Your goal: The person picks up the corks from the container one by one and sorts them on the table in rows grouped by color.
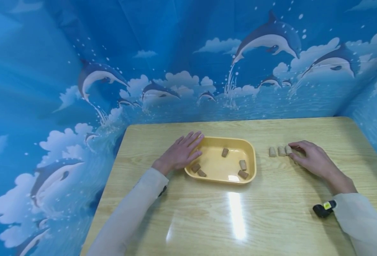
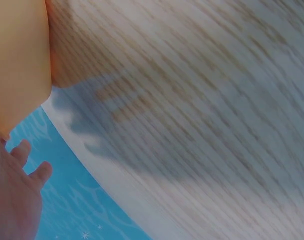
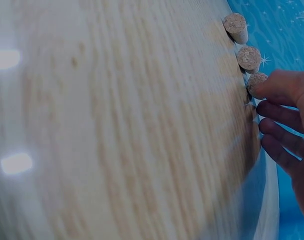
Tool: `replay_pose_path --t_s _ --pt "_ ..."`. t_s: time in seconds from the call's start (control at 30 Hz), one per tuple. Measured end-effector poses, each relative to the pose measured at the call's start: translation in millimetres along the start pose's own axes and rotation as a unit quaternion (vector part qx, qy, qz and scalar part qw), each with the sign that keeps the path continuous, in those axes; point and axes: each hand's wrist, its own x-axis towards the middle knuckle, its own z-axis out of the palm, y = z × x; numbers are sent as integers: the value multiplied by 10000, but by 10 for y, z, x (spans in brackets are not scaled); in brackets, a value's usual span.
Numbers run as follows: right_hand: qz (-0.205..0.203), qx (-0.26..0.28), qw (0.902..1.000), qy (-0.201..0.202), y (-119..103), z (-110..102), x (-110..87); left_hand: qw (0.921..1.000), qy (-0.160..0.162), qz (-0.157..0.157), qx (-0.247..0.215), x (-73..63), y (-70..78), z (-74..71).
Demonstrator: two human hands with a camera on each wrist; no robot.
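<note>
Three pale cork stoppers stand on the table to the right of a yellow plastic tray (image 1: pixel 214 161). My right hand (image 1: pixel 314 160) pinches the rightmost cork (image 1: pixel 288 149) between thumb and fingers, close beside the middle cork (image 1: pixel 281 151). The left cork (image 1: pixel 272 152) stands a small gap away. In the right wrist view the thumb lies against the pinched cork (image 3: pixel 255 84), its other fingers spread below. My left hand (image 1: pixel 182 153) rests on the tray's left side, fingers extended over the rim. Inside the tray lie several corks, mostly brown, with one paler cork (image 1: pixel 242 165) at the right.
The wood-grain table (image 1: pixel 188 217) reaches a blue dolphin-print curtain (image 1: pixel 175 106) at its back and left edges. Light glares off the tabletop in front of the tray. A black wrist camera (image 1: pixel 323 209) sits at the right cuff.
</note>
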Motion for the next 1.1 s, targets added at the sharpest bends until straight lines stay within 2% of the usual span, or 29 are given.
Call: replay_pose_path --t_s 0.33,1.1 --pt "44 3 10000 56 32 -26 14 10000 10 27 60 2 -9 -5" --pt "100 170 9997 -130 -8 -44 -40 10000 -26 -18 80 11 -13 14"
